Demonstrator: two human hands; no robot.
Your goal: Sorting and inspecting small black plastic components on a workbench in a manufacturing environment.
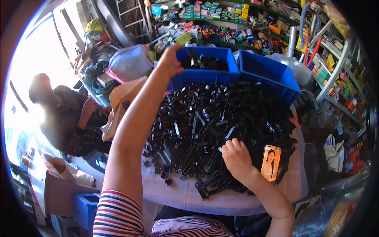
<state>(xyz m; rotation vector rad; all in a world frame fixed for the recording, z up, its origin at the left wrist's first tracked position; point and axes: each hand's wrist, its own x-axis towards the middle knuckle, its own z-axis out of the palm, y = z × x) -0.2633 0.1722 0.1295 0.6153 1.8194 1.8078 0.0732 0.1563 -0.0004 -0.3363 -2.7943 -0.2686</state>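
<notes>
A large heap of small black plastic parts (197, 122) covers most of the table. My left hand (170, 61) reaches over the near left corner of a blue plastic bin (205, 76), which holds more black parts. Its thumb and fingers are apart, and nothing shows between them. Down at the near right side of the heap, my right hand (237, 158) is closed, fingertips curled on a black plastic part at the heap's surface. The piece is mostly hidden by the fingers.
A second blue bin (272, 75) stands at the back right. A phone (271, 162) with a lit screen leans near my right hand. At left sits another person (71, 114), beside a brown paper sack (118, 104). Crowded shelves (213, 19) line the back.
</notes>
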